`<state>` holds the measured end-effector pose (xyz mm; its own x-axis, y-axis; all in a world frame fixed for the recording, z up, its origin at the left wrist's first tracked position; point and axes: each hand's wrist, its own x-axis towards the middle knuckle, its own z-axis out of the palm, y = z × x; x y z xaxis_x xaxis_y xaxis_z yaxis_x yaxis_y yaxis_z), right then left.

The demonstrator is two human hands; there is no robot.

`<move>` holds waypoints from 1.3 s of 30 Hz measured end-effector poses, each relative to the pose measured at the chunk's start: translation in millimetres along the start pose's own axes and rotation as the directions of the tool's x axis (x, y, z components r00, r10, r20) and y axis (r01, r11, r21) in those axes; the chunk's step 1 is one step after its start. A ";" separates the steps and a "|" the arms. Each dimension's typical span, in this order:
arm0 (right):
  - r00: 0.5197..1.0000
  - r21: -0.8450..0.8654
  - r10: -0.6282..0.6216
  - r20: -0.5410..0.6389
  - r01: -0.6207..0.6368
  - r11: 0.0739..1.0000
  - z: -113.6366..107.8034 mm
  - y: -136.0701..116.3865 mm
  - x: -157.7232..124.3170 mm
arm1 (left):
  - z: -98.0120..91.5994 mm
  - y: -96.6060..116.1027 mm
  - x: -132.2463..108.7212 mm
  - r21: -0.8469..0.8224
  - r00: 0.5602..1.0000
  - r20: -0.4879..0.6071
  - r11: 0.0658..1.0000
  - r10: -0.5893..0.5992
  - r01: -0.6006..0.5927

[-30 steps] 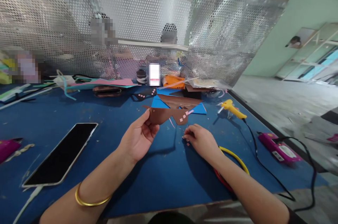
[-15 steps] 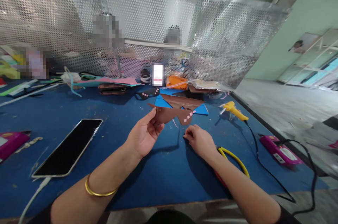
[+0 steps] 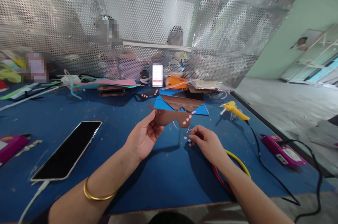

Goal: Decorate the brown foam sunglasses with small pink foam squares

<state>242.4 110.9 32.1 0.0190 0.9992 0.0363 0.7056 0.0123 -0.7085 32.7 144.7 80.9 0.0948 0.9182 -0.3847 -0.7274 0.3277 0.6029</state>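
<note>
My left hand [image 3: 142,136] pinches the left tip of a brown paper cut-out [image 3: 171,116] and holds it above the blue table [image 3: 111,118]. Small pink squares run along the cut-out's right lobe. My right hand [image 3: 207,143] hovers just below and to the right of it, fingers curled in a pinch over several tiny pink paper squares [image 3: 188,140] on the table. Whether a square is between the fingertips I cannot make out.
A black phone [image 3: 67,150] on a white cable lies left. A yellow glue gun [image 3: 235,109] with a black cord lies right, beside a pink box [image 3: 283,148]. Yellow and red rings [image 3: 237,162] sit under my right forearm. Blue and brown paper [image 3: 182,103] and a perforated metal screen [image 3: 148,30] stand beyond.
My right hand has lifted slightly off the table and shifted right, uncovering the loose pink squares. The left hand keeps the brown cut-out almost in the same place.
</note>
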 end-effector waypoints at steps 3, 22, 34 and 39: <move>1.000 -0.119 0.006 -0.013 -0.008 0.993 3.7 -3.0 3.1 | 1.1 -0.2 -0.5 0.004 1.000 -0.005 1.000 -0.004 0.004; 0.998 -0.185 0.045 -0.049 -0.054 0.981 15.2 -1.6 7.7 | -2.2 0.1 2.5 -0.010 1.000 0.012 1.000 -0.005 0.005; 0.980 0.358 0.038 -0.195 0.035 0.933 7.2 -11.9 -29.6 | -4.9 -5.7 3.8 -0.003 0.999 0.034 1.000 -0.030 0.030; 0.956 0.311 -0.108 -0.274 0.194 0.930 4.8 -56.9 -36.1 | -3.8 -13.3 3.1 0.035 0.999 0.024 0.998 -0.047 0.046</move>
<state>198.1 74.3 67.8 0.1361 0.9430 0.3037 0.4398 0.2171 -0.8714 40.1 142.3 69.0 0.1454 0.9070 -0.3953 -0.6980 0.3772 0.6087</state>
